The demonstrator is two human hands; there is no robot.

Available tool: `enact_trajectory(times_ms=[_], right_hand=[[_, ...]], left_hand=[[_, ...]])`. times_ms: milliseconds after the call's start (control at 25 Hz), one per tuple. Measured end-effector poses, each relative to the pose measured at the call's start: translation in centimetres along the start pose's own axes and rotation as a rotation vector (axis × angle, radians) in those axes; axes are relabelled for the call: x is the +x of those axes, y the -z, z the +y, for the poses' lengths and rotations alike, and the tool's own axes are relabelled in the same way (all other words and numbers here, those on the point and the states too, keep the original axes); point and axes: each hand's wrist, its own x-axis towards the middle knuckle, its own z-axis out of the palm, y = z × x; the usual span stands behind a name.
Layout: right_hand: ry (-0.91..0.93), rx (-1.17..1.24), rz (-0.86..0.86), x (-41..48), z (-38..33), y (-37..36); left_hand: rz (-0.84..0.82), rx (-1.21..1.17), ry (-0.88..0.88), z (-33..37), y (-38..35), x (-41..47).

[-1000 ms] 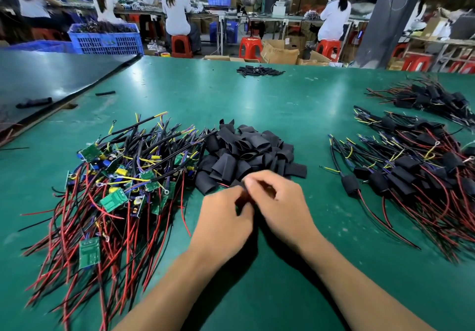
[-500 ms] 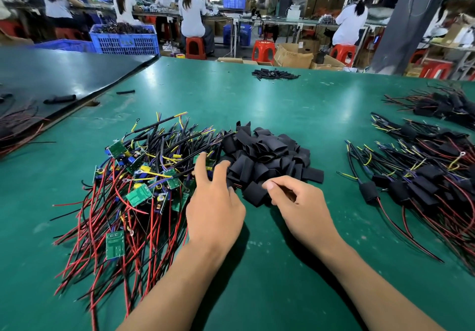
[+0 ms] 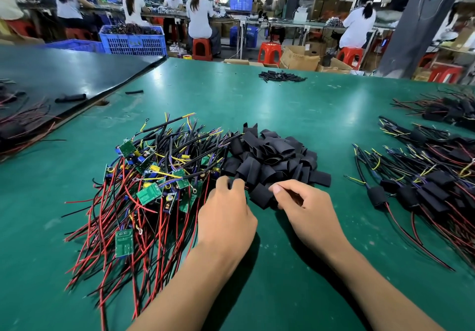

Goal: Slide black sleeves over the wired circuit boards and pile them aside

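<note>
Green matted surface point(image 3: 282, 104). Tangle of small green circuit boards on red, black and yellow wires point(image 3: 144, 192) at left. Heap of short black tubular sleeves point(image 3: 272, 156) just beside it, centre. Left hand point(image 3: 226, 217) at seam between tangle and heap, fingers curled down, grip hidden. Right hand point(image 3: 305, 210) apart from left, fingers curled, thumb tip against sleeve at heap's near edge; pinch unclear. Pile of black-sleeved boards with trailing wires point(image 3: 424, 189) well apart, right.

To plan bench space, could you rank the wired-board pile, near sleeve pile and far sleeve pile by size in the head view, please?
1. wired-board pile
2. near sleeve pile
3. far sleeve pile, though distance shrinks it.
</note>
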Motion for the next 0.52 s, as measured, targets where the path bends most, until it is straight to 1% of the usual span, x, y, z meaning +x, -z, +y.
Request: enact_trajectory(times_ms=[120, 280, 360, 440, 520], right_hand=[[0.046, -0.028, 0.006, 0.0, 0.1, -0.2], [0.077, -0.056, 0.006, 0.1, 0.3, -0.1], [0.083, -0.063, 0.010, 0.1, 0.3, -0.1], [0.074, -0.058, 0.013, 0.0, 0.2, -0.1], [0.050, -0.036, 0.008, 0.0, 0.2, -0.1]], left_hand=[[0.029, 0.129, -0.038, 0.7, 0.0, -0.8], [0.023, 0.259, -0.088, 1.5, -0.2, -1.4], [0.041, 0.272, -0.093, 1.5, -0.2, -1.5], [0.005, 0.267, -0.073, 1.4, -0.4, -1.4], [-0.021, 0.206, -0.062, 1.1, -0.7, -1.2]])
